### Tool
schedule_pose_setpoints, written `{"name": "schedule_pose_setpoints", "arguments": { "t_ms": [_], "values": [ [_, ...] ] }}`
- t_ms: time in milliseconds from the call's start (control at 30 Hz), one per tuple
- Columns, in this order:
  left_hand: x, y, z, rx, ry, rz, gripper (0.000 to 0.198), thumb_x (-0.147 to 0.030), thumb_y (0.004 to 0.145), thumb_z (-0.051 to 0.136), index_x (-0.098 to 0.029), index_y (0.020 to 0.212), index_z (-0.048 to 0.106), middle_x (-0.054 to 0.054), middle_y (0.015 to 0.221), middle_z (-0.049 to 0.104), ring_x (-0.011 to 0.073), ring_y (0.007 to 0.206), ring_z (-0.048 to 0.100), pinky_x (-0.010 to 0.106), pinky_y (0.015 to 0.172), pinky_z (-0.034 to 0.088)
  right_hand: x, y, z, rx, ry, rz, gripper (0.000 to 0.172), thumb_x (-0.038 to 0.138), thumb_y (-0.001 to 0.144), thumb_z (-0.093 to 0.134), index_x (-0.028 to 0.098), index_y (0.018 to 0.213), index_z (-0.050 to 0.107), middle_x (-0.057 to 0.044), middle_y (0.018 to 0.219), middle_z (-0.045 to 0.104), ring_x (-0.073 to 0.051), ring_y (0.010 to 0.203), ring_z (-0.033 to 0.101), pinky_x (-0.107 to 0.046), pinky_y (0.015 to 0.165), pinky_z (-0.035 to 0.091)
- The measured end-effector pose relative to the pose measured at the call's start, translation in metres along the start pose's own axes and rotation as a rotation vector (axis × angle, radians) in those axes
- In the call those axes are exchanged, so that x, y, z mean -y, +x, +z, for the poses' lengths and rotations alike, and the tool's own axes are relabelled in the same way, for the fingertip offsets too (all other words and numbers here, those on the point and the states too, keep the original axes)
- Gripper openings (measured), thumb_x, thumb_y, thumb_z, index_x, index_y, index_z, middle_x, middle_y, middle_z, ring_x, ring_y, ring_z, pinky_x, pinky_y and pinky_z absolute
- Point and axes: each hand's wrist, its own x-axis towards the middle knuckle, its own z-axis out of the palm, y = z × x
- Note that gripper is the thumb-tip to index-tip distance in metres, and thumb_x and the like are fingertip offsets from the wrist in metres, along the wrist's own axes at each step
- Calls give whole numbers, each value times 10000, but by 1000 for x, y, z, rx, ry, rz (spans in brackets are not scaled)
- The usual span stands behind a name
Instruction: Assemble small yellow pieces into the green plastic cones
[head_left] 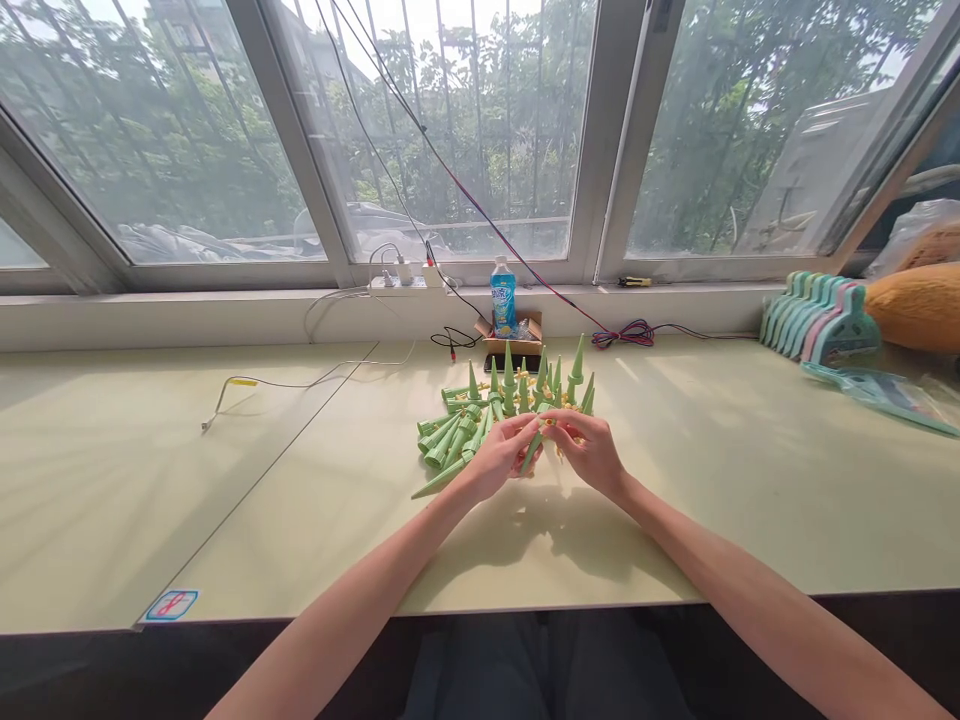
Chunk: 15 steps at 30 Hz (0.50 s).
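Observation:
My left hand and my right hand meet over the middle of the pale green table. Both are closed in a pinch on one green cone-shaped plastic spike held tilted between them, with a small yellow piece at its upper end. Just left of my left hand lies a pile of green spikes on their sides. Behind my hands several green spikes stand upright, points up, with small yellow parts among them.
A small cardboard box with a blue drink bottle stands behind the spikes by the window sill. Red and black cables and a white cable trail across the back. Pastel plastic pieces and a clear bag lie far right.

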Motion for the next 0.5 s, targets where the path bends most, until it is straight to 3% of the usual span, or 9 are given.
{"name": "schedule_pose_setpoints", "arguments": {
  "t_ms": [233,500],
  "values": [
    [1,-2,3,0,-17,2,440,-540,873,592,-158,1087,621,-52,599,433,45,439,354,202,420,192,4,-1,1,-61,19,-42,165,296,905,622,175,856,723,-39,775,712,-107,570,576,-222,518,488],
    [0,-3,6,6,-62,7,378,-517,876,603,-160,999,600,-59,600,412,40,445,337,207,444,196,3,-3,2,-74,0,-44,177,313,899,634,164,844,711,-31,722,688,-109,568,579,-223,510,494]
  ]
}}
